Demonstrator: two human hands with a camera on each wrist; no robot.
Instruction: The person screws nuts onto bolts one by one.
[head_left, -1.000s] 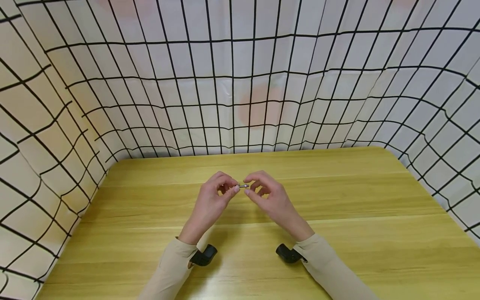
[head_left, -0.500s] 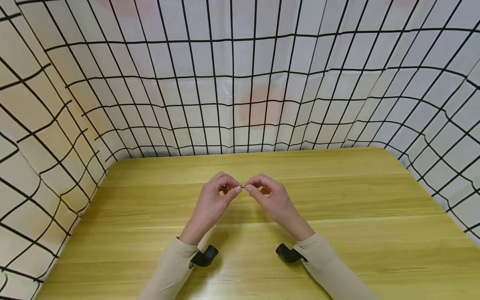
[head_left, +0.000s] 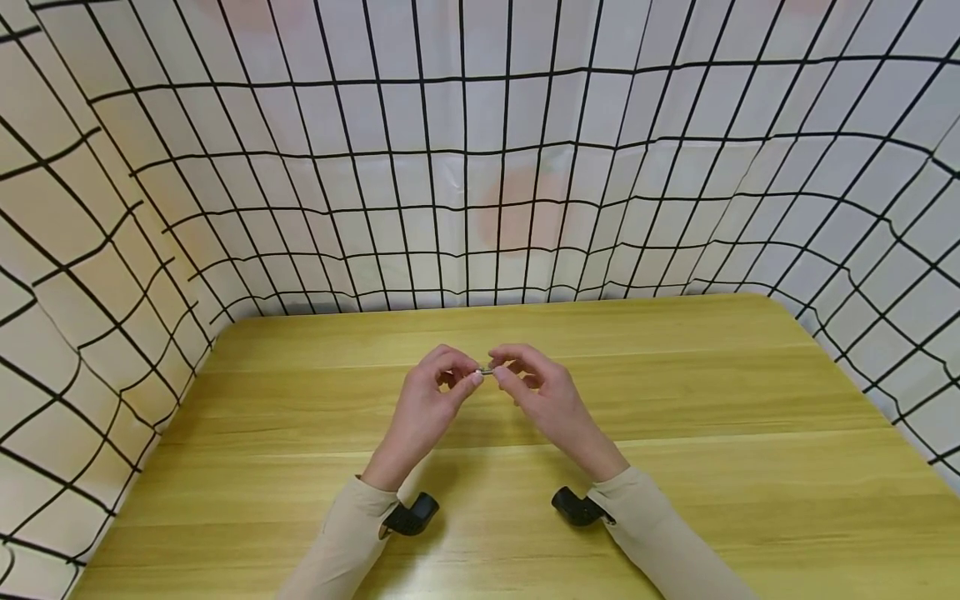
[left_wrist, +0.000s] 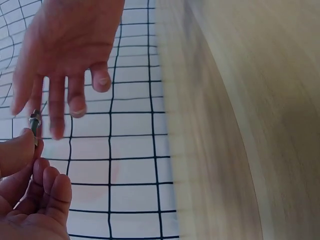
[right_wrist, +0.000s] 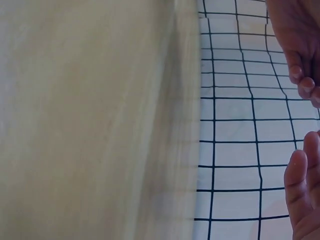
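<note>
A small metal bolt (head_left: 487, 372) shows between the two hands in the head view, lying roughly level above the table. My left hand (head_left: 426, 400) pinches one end of it between thumb and index finger. In the left wrist view the bolt (left_wrist: 35, 120) sticks out past the left thumb, with a wider, nut-like part near its free end. At that end is my right hand (head_left: 542, 392), thumb and index finger spread apart around it and the other fingers loosely extended. The right wrist view catches only parts of both hands at its right edge; the bolt is out of sight there.
A wooden table (head_left: 675, 400) lies beneath both hands. White sheeting with a black grid (head_left: 480, 183) stands along its back and sides. Each sleeved wrist wears a black camera mount, one on the left (head_left: 411, 513) and one on the right (head_left: 576, 507).
My right fingers were spread a second ago, then closed on the bolt's free end, and now the index finger has lifted away again. The left hand has stayed nearly still.
</note>
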